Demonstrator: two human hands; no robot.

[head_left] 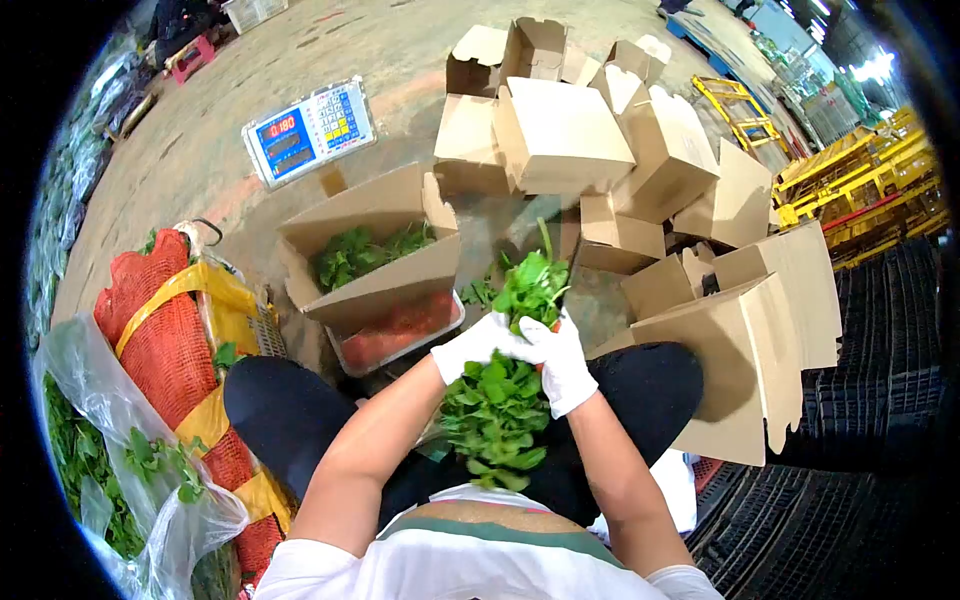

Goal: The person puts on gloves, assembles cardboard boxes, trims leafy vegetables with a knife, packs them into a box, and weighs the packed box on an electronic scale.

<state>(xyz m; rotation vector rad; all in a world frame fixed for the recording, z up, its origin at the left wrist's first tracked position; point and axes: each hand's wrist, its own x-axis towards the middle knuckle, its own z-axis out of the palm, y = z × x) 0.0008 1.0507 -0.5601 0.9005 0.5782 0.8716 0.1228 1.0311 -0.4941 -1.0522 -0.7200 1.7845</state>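
A bunch of green leafy herbs (pixel 495 410) is held across its middle, above my lap, with leaves spreading below my hands and more greens and stems above them. My left hand (pixel 485 345), in a white glove, is closed around the bunch from the left. From the right my gloved right hand (pixel 560 360) grips it, the two hands touching. A small bit of red shows by the right fingers; I cannot make out what it is. Just beyond, an open cardboard box (pixel 380 285) has leafy greens (pixel 365 255) inside.
A scale (pixel 310 130) with a lit display stands on the floor ahead. Several open cardboard boxes (pixel 565 135) cluster ahead and right. Left are a red mesh sack (pixel 165 330) and plastic-wrapped greens (pixel 95 470). Black crates (pixel 870 360) and yellow frames (pixel 860 180) stand right.
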